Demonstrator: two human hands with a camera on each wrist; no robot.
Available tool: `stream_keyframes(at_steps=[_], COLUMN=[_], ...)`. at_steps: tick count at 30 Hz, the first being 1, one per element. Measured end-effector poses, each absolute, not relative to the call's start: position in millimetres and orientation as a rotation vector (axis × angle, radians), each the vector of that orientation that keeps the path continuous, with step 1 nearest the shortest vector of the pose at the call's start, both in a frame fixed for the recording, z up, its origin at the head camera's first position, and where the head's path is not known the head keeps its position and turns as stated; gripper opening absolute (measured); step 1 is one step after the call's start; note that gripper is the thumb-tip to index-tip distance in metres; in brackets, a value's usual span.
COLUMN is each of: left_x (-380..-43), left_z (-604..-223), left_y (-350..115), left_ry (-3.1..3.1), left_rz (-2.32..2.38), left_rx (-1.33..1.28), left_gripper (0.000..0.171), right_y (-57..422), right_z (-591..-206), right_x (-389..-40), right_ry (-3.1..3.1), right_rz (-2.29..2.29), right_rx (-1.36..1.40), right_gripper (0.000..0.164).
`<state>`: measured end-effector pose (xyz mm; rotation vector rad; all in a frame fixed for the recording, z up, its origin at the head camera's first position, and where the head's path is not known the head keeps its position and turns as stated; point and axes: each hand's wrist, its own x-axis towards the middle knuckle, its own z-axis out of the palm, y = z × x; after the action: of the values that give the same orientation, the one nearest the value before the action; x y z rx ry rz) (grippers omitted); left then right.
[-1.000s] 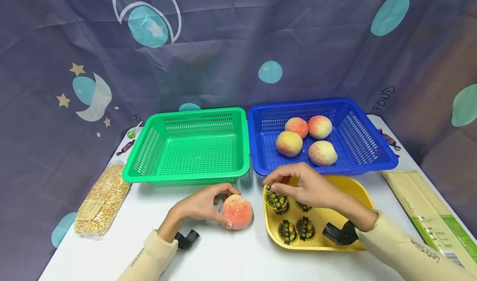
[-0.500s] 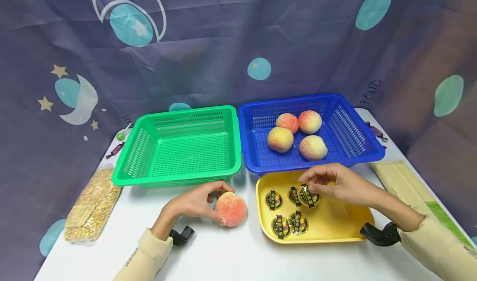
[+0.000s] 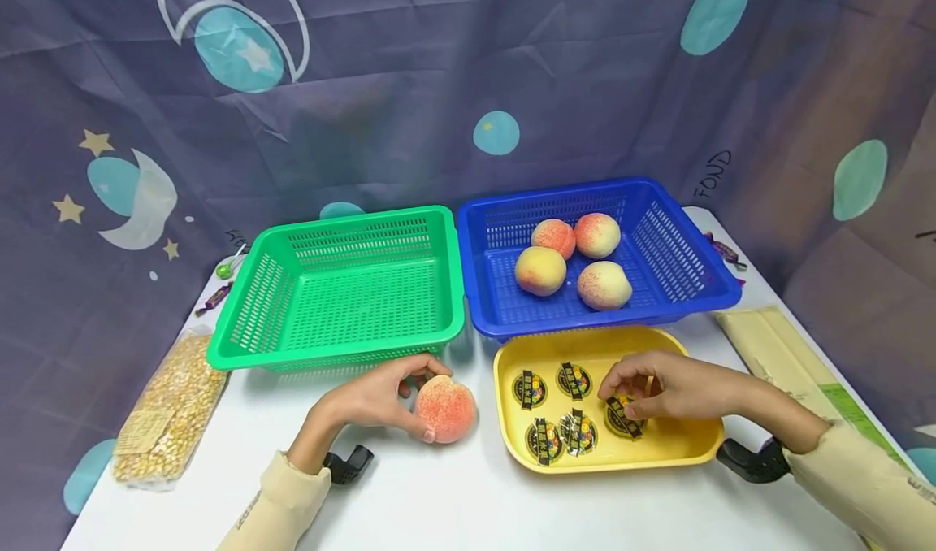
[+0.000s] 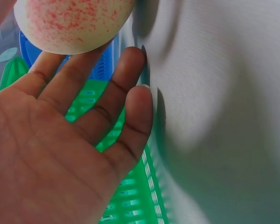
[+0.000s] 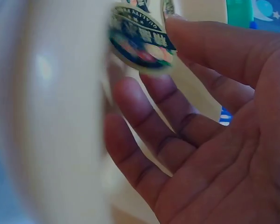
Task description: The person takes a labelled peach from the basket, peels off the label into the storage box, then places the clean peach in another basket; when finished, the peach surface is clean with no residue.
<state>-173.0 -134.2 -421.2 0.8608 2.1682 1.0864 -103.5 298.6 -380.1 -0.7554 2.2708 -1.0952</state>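
Observation:
My left hand (image 3: pixel 376 396) grips a reddish peach (image 3: pixel 444 409) between thumb and fingers, just above or on the white table in front of the green basket. In the left wrist view the peach (image 4: pixel 74 23) shows a pale, red-speckled side against the fingers, with the ring and little fingers off it. Over the yellow tray (image 3: pixel 658 460), my right hand (image 3: pixel 669 384) pinches a round black-and-gold fruit sticker (image 3: pixel 623 419) by its edge. The right wrist view shows this sticker (image 5: pixel 142 42) between thumb and fingertips. Several similar stickers (image 3: pixel 544 441) lie in the tray's left half.
Behind stand a green basket (image 3: pixel 366 348) with nothing in it and a blue basket (image 3: pixel 658 303) holding several peaches (image 3: pixel 604 285). A bag of corn kernels (image 3: pixel 171 409) lies left, a flat beige-and-green packet (image 3: pixel 778 356) right. Wrapped candies (image 3: pixel 214 298) and a lollipop (image 3: pixel 223 271) lie near the edges.
My right hand has carried the pinched sticker rightward across the tray and lowered it toward the tray's middle. My left hand keeps its grip on the peach. The head view has shifted slightly.

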Motion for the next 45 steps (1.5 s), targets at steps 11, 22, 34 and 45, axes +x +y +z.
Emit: stream_keyframes(at_steps=[11, 22, 34, 45], left_x=[-171.7, -165.8, -152.2, -143.4], left_z=[-423.6, -426.7, -432.1, -404.0], left_y=[-136.5, -137.6, -138.1, -139.7], left_ry=[2.176, 2.177, 2.201, 2.173], left_rz=[1.1, 1.124, 1.265, 1.339], left_rx=[0.86, 0.907, 0.925, 1.119], left_gripper=[0.069, 0.075, 0.069, 0.068], right_y=[299.4, 307.3, 359.4, 388.2], right_z=[-384.5, -357.6, -343.9, -369.3], right_x=[-101.8, -107.2, -149.5, -171.8], right_ry=[2.304, 2.479, 3.276, 3.051], right_rz=[-1.006, -1.028, -0.845, -0.552], right_rx=[-0.811, -0.91, -0.532, -0.137], right_gripper=[0.029, 0.027, 0.05, 0.108])
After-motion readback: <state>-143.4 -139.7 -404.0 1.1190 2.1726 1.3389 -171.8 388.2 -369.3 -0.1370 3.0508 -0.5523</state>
